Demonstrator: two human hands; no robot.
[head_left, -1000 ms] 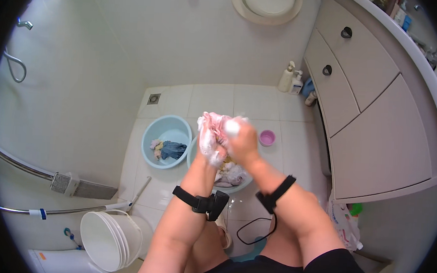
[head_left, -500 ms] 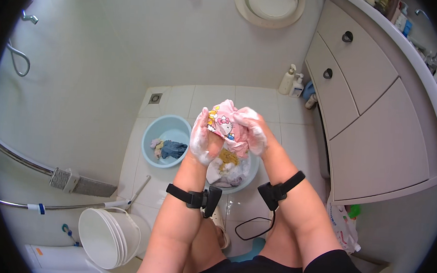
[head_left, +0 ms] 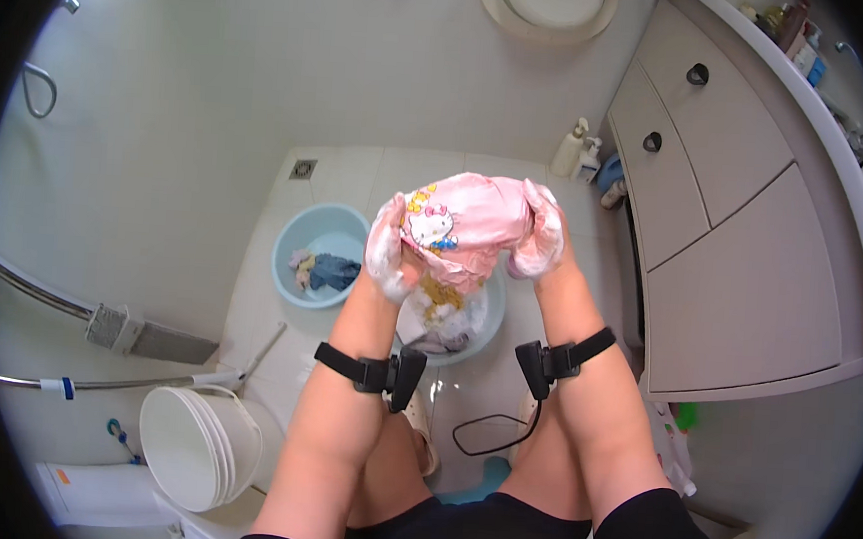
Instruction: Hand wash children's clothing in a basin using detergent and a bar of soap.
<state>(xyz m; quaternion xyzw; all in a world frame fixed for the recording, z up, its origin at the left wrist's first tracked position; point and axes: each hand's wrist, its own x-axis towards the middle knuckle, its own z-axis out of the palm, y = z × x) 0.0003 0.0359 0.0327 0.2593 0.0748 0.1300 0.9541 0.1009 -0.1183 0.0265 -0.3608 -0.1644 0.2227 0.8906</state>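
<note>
A small pink garment (head_left: pixel 479 218) with a printed cartoon cat is stretched between my hands above a light blue basin. My left hand (head_left: pixel 389 252), covered in white suds, grips its left edge. At the opposite edge my right hand (head_left: pixel 542 232), also soapy, is closed on the cloth. Below them, the near basin (head_left: pixel 492 325) holds foamy water, a mustard-coloured cloth (head_left: pixel 440 293) and greyish laundry (head_left: pixel 440 342); my left hand and the garment cover part of it. A second blue basin (head_left: pixel 301 224) to the left contains dark blue wet cloth (head_left: pixel 333 272) and paler pieces.
A white bucket (head_left: pixel 178 449) stands at the lower left, near a long-handled mop (head_left: pixel 175 343). Pump bottles (head_left: pixel 570 148) are by the far wall beside a grey cabinet (head_left: pixel 737 278). A floor drain (head_left: pixel 302 170) lies in the far left corner. Black straps ring both forearms.
My hands have moved apart, mainly the right one to the right. The pink garment, bunched between them before, is now spread wider and shows more of its surface.
</note>
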